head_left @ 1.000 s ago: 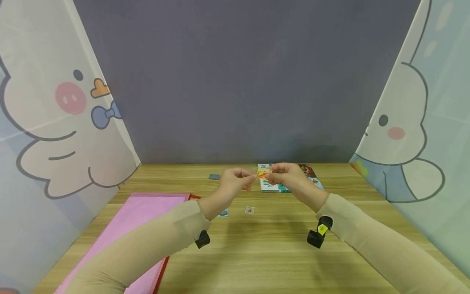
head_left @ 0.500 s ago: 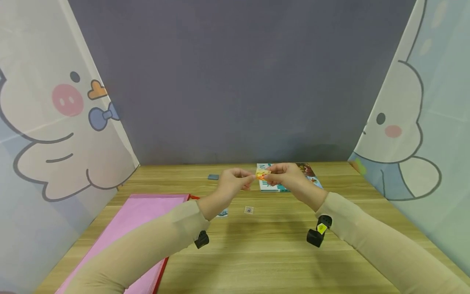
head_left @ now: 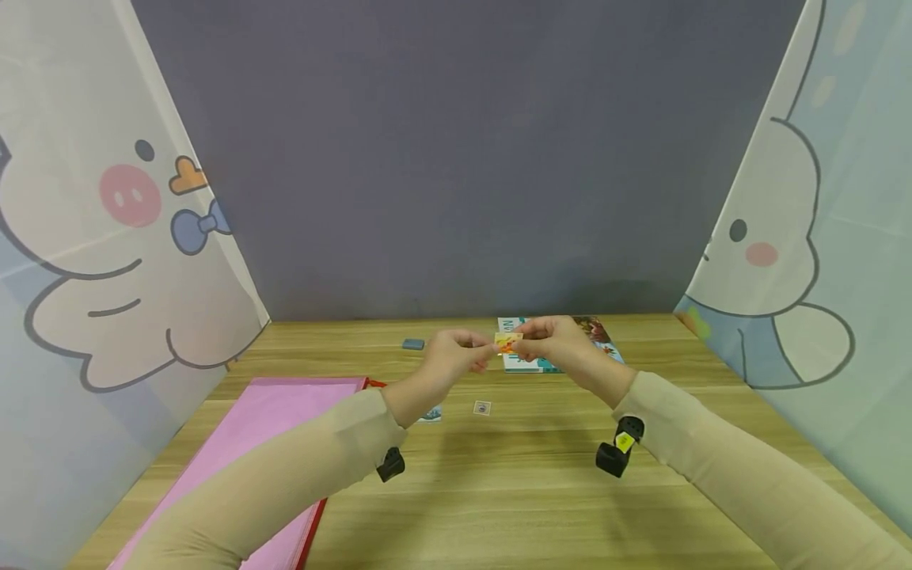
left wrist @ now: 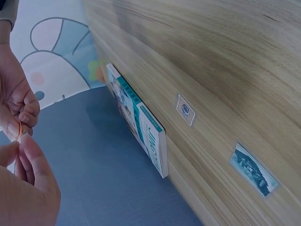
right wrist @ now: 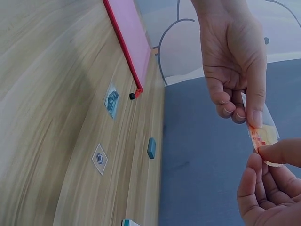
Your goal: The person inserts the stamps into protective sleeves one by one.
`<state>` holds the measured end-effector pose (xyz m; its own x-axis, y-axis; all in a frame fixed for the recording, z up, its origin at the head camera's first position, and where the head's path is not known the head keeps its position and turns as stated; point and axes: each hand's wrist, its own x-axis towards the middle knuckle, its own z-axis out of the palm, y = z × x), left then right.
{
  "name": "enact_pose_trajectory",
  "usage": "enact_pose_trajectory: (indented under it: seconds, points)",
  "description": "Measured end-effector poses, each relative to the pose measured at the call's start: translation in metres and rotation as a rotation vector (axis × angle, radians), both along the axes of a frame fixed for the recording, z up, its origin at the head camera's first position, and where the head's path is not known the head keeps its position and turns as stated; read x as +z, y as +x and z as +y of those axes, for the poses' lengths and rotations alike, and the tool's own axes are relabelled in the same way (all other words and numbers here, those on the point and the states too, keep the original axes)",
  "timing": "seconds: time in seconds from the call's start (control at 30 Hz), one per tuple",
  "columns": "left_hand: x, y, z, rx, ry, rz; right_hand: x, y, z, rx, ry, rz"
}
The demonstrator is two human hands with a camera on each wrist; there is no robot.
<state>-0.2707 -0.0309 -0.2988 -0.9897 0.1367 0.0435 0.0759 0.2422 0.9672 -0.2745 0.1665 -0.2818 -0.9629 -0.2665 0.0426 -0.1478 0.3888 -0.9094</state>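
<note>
A small yellow-and-orange stamp [head_left: 507, 343] is held up above the table between both hands. My left hand [head_left: 452, 354] pinches its left end between thumb and fingers. There, the right wrist view shows a clear plastic sleeve [right wrist: 269, 117] around part of the stamp. With thumb and fingertips, my right hand [head_left: 559, 344] grips the other end, where a scalloped edge shows. The left wrist view sees the stamp nearly edge-on. Below the hands, a small square stamp [head_left: 482, 408] and a blue picture stamp [left wrist: 254, 169] lie on the table; my left arm partly covers the blue one in the head view.
A white-and-teal book [head_left: 523, 366] lies at the back of the wooden table [head_left: 541, 491], behind my right hand. Back left of centre is a small blue block [head_left: 413, 344]. A pink folder [head_left: 306, 400] with a red edge lies under my left forearm.
The stamp has turned from a slant to nearly level, and more of its face shows in the head view. Both hands stay almost in place, still pinching it.
</note>
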Motion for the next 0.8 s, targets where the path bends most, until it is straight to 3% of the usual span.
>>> enact_pose_trajectory:
  seconds: [0.3, 0.8]
  points:
    - [0.0010, 0.0006, -0.0020, -0.040, 0.009, -0.012, 0.0005, -0.0009, -0.0002, 0.029, 0.059, 0.037]
    - [0.0010, 0.0002, -0.0031, -0.040, 0.048, -0.026, -0.0004, 0.0005, 0.0037, 0.030, -0.079, 0.015]
